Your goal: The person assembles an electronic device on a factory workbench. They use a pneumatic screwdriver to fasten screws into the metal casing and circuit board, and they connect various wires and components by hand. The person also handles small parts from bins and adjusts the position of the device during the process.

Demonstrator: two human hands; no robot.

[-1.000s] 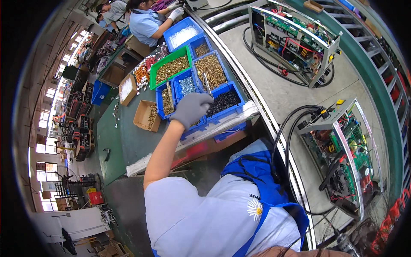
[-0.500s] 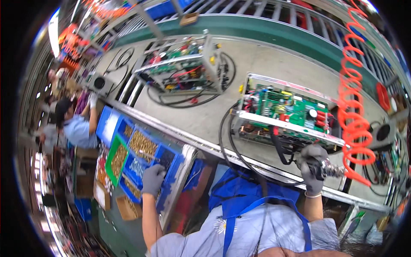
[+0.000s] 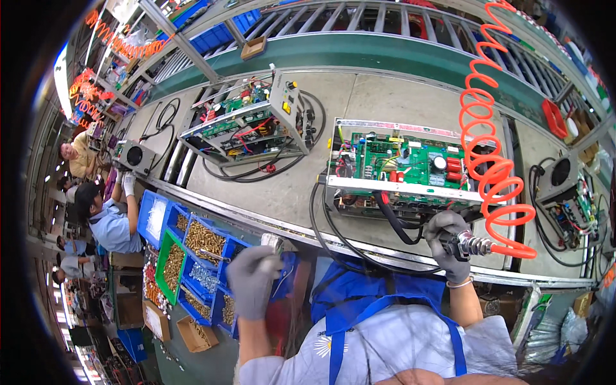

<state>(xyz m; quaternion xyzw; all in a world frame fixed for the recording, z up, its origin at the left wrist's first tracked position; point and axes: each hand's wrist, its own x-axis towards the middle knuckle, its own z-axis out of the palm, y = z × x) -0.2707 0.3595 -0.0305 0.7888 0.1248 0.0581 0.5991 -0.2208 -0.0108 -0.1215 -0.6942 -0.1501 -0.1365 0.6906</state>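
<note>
My right hand (image 3: 447, 247), in a grey glove, grips an air screwdriver (image 3: 476, 246) with a black and metal body; its orange coiled hose (image 3: 491, 160) rises from the metal end. Just beyond that hand stands an open metal-framed chassis (image 3: 410, 186) with a green circuit board (image 3: 417, 157) and thick black cables. My left hand (image 3: 251, 282), also gloved in grey, hovers beside the parts bins, slightly blurred, its fingers curled together. Whatever they pinch, if anything, is too small to make out. Blue bins (image 3: 220, 280) next to it hold brass and silver fasteners.
A second open chassis (image 3: 247, 119) with looped black cable stands farther left on the bench (image 3: 359, 96). A green bin (image 3: 158, 273) sits among the blue ones. Another unit (image 3: 564, 192) is at the right. A co-worker (image 3: 109, 218) works at the left; rollers (image 3: 359, 18) run behind.
My left hand has lifted out from over the fastener bins and moved right, toward me. My right hand still holds the air screwdriver by the chassis. The whole view has shifted somewhat.
</note>
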